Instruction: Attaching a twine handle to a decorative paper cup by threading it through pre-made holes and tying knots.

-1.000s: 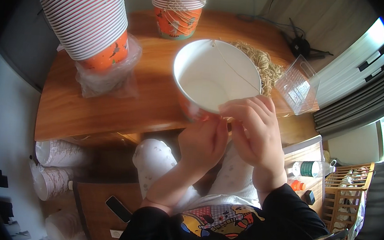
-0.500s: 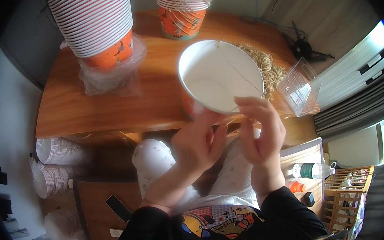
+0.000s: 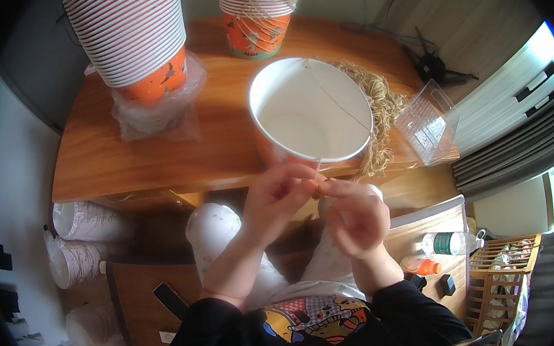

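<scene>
We sat at a wooden table (image 3: pixel 217 145), its curved top spreading away in front of our knees. On its left part stood the tallest stack (image 3: pixel 135 22), many nested buckets with white rims and an orange base, with crumpled clear plastic around the bottom. A second stack (image 3: pixel 256 36), looped with cord, stood upright near the far edge. Our own bucket (image 3: pixel 295 118), white inside, stood mouth up at the near edge, just in front of our hands. Beside it on the right lay a loose tan hank (image 3: pixel 385 103), and next to that a clear tray (image 3: pixel 420 113). Our left hand (image 3: pixel 273 198) had thumb and forefinger closed on a short cord (image 3: pixel 318 169) just below the near rim. Our right hand (image 3: pixel 359 216) met it there, fingers bent and forefinger tip at the pinch; we could not tell whether it gripped the cord too. A thin strand (image 3: pixel 345 108) crossed the mouth from the far rim to the right.
</scene>
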Available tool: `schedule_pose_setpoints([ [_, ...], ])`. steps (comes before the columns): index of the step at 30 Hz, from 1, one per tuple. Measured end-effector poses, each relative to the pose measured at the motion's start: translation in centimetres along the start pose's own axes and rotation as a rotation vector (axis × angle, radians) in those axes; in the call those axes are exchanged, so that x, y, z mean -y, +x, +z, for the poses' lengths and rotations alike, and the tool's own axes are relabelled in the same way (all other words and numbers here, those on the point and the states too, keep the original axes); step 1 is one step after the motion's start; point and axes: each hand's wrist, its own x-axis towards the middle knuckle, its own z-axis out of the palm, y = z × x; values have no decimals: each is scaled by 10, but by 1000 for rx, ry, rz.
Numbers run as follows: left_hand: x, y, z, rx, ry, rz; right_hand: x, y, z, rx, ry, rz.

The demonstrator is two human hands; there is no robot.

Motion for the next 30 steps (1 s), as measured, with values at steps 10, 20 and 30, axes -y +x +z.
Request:
schedule_pose_setpoints([
  [10,-4,-1,-7,-76,39,-110,-8,-2,4,-60,-186,21],
  [20,-1,1,-6,-129,396,273,-23,9,14,-83,-604,-33],
  [30,-2,-1,-3,-128,484,282,-8,1,7,-77,-10,208],
])
